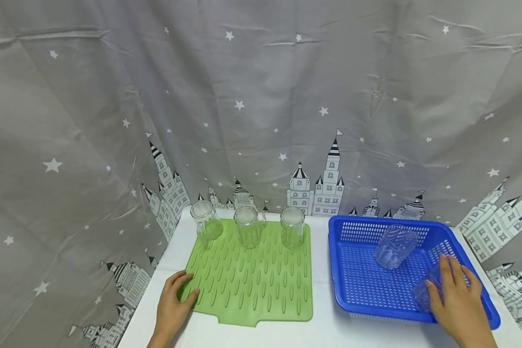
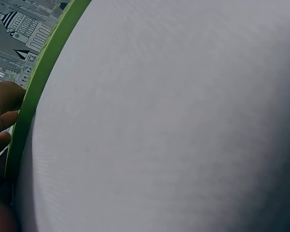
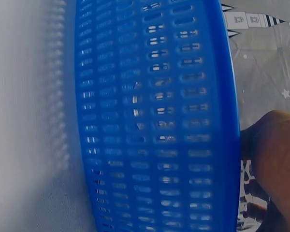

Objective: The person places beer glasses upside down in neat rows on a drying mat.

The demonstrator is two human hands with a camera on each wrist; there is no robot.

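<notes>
Below a grey curtain (image 1: 261, 72), the right hand (image 1: 460, 302) is gripping a lower-right glass (image 1: 423, 293), the spread left hand (image 1: 173, 304) apparently steadying the mat (image 1: 252, 282).

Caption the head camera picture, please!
Left hand touches green mat; right hand on a glass in a blue basket.

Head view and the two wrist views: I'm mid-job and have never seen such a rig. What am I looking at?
There is no machine here, just a person's bare hands. The wide picture comes from a camera worn on the head; each close one comes from a wrist. On the white surface lies a green mat with three clear glasses along its far side. Beside it, a blue basket holds two more. The left hand rests on the mat's left edge. The right hand is at the nearer glass in the basket; whether it grips it, I can't tell.
</notes>
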